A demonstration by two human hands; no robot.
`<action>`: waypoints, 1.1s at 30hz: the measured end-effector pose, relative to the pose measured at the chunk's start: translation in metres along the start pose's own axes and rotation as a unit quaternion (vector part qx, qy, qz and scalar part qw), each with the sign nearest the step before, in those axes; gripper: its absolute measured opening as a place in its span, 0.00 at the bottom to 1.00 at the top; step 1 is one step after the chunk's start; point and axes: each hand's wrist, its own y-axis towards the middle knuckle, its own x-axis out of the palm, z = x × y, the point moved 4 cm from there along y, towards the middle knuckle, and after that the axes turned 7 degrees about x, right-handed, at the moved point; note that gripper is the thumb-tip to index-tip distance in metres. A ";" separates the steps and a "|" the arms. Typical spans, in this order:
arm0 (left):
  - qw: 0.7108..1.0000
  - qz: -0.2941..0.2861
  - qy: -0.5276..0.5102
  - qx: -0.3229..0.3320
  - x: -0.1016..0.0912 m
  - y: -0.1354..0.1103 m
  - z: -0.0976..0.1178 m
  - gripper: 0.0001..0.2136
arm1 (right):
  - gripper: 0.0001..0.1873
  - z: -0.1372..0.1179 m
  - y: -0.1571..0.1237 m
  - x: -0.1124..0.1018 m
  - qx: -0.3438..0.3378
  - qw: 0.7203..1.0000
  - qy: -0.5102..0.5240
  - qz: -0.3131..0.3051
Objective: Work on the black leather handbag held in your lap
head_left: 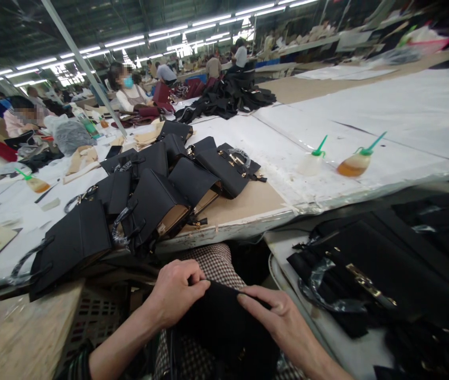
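Note:
A black handbag (224,322) lies across my lap, over checked trousers. At its upper left edge, my left hand (179,290) is closed, pinching the rim between thumb and curled fingers. My right hand (270,309) grips the same edge farther right, thumb on the near side and fingers along the top. The lower part of the bag is dark, with a small gold glint on it. Just beyond my hands, a black handbag with a tan underside (157,203) rests in a pile on the table.
The white-covered table (386,116) carries a pale bottle (311,162) and an amber glue bottle (355,163), both green-tipped. More black bags (367,258) lie on a lower surface at right. A plastic crate (93,316) stands at left. Several people sit farther back.

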 end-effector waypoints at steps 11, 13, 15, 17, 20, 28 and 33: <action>0.991 -0.038 -0.124 0.016 -0.006 0.002 0.006 0.11 | 0.21 -0.038 0.018 -0.004 -0.091 0.958 -0.233 -0.144; 0.989 -0.040 -0.139 0.019 -0.005 0.001 0.006 0.11 | 0.19 -0.049 0.032 0.006 -0.145 0.930 -0.293 -0.167; 0.987 -0.041 -0.151 0.021 -0.005 0.000 0.005 0.12 | 0.14 -0.058 0.045 0.018 -0.191 0.909 -0.308 -0.207; 0.986 -0.041 -0.158 0.017 -0.006 -0.002 0.002 0.11 | 0.11 -0.062 0.054 0.028 -0.208 0.900 -0.288 -0.254; 0.986 -0.041 -0.159 0.009 -0.010 -0.004 -0.002 0.10 | 0.14 -0.058 0.057 0.024 -0.158 0.911 -0.224 -0.307; 0.984 -0.075 -0.159 0.014 -0.002 0.004 -0.001 0.09 | 0.19 -0.010 0.025 -0.032 -0.016 0.944 -0.071 -0.321; 0.988 -0.069 -0.139 0.020 0.003 0.011 0.000 0.09 | 0.27 -0.005 0.009 -0.047 0.036 0.927 0.057 -0.370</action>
